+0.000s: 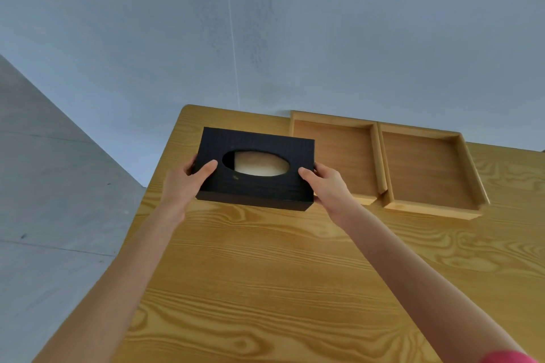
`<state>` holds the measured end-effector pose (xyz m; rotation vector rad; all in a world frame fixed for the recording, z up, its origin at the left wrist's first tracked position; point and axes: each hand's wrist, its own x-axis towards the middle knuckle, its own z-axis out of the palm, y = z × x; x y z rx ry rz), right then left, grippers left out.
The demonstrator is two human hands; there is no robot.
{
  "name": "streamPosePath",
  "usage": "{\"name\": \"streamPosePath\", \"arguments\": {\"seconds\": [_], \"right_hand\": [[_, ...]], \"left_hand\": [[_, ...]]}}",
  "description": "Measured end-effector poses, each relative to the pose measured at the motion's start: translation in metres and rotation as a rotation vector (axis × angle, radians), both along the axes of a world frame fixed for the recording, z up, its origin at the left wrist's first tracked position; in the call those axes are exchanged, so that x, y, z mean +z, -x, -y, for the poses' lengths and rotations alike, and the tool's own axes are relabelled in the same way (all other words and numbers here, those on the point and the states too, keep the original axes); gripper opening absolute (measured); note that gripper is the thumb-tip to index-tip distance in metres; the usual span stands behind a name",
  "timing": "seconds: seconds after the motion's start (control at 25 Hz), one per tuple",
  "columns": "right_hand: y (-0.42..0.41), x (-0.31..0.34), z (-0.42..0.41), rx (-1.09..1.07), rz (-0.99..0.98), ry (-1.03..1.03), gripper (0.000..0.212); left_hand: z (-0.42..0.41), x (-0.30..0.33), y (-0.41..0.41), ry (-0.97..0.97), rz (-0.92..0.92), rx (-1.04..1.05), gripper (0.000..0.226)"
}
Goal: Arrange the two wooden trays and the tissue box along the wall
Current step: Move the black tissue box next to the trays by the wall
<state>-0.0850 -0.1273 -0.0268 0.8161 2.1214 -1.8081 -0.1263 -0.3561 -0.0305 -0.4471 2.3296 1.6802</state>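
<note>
Gripping the black tissue box (253, 169) by its two short ends, the left hand (184, 183) and right hand (327, 186) are seen with thumbs laid on the top face and the other fingers wrapped out of sight around the sides, so the fingers are pressed against the box rather than spread. The box is held over the far left part of the bench (265, 274), its long axis running roughly parallel to the wall (295, 38), with a strip of bare bench left between its far edge and that wall. Its right end overlaps the near left corner of the left tray (339, 153); whether it touches cannot be told. That tray and the right tray (424, 168) are already set side by side against the wall. A short push away from the body, with a slight shift to the left, is judged to be what remains.
</note>
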Motion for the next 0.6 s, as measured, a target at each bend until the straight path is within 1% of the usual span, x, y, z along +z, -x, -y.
{"name": "streamPosePath", "arguments": {"seconds": [0.2, 0.32, 0.6], "right_hand": [[0.052, -0.010, 0.030, 0.091, 0.064, -0.028, 0.045], [0.076, -0.021, 0.041, 0.125, 0.095, -0.026, 0.046], [0.104, -0.043, 0.049, 0.170, 0.110, -0.046, 0.047]], "left_hand": [[0.024, -0.010, 0.050, 0.030, 0.012, 0.012, 0.040], [0.033, -0.023, 0.074, 0.046, 0.042, 0.019, 0.042], [0.037, -0.054, 0.097, 0.054, 0.053, 0.017, 0.037]]}}
